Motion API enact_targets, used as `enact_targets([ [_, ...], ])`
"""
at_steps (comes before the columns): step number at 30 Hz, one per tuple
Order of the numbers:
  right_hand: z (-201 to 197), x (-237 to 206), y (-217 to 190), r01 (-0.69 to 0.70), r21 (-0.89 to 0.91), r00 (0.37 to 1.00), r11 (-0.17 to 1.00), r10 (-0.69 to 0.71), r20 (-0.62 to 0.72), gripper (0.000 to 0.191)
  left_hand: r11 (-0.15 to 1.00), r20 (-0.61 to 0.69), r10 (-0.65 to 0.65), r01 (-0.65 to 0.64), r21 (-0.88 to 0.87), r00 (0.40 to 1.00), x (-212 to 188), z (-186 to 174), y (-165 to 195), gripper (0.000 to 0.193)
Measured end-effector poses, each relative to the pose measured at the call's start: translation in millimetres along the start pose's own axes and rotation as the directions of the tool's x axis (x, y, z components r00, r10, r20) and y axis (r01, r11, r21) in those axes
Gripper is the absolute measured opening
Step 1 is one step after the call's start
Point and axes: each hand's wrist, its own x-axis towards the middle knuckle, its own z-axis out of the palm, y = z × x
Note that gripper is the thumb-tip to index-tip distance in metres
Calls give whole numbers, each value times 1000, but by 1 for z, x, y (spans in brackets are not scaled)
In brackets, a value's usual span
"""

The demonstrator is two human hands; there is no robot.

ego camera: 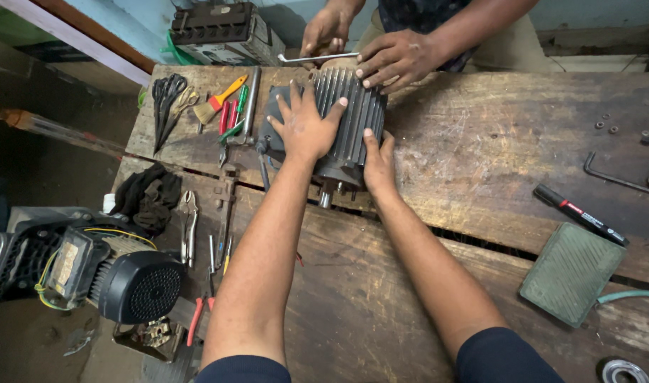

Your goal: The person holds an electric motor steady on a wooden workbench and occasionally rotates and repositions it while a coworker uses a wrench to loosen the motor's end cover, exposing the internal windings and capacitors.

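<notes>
One view only, worn on the head, looking steeply down and forward along both forearms; close in, the worn wooden plank worktop (494, 156) fills nearly the whole picture; its far edge runs along the top; at the left side the floor shows below.

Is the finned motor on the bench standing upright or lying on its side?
On its side: the motor lies along the wooden bench, shaft pointing at the camera.
</notes>
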Motion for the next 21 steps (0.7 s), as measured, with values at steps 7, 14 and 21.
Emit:
enact_targets([
  [7, 0, 1, 1, -10, -13, 1000, 1000, 10, 5, 67, 1000, -9, 0, 0, 11, 1000, 1, 2, -1, 92],
  [14, -1, -1, -4, -104, -2, 994, 995, 104, 29, 67, 1000, 4, -4, 4, 13, 1000, 1, 0, -1, 92],
  [21, 0, 1, 2, 37, -26, 999, 999, -37, -3, 67, 1000, 13, -16, 15, 16, 1000, 0, -1, 0, 92],
])
